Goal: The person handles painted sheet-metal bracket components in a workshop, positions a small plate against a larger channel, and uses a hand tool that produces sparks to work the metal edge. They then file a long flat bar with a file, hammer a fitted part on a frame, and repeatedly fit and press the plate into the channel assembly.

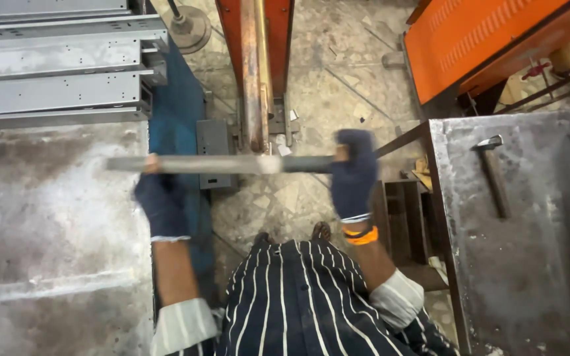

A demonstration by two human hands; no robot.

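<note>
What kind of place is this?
Likely a metal fabrication workshop: stacked grey steel channels, a hammer on a steel table, orange machinery, and gloved hands holding a metal bar.

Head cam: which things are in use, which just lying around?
In use: metal bar, gripped by gloved left hand and right hand.

Lying about: hammer on the metal table, stacked steel channels, orange machine.
</note>
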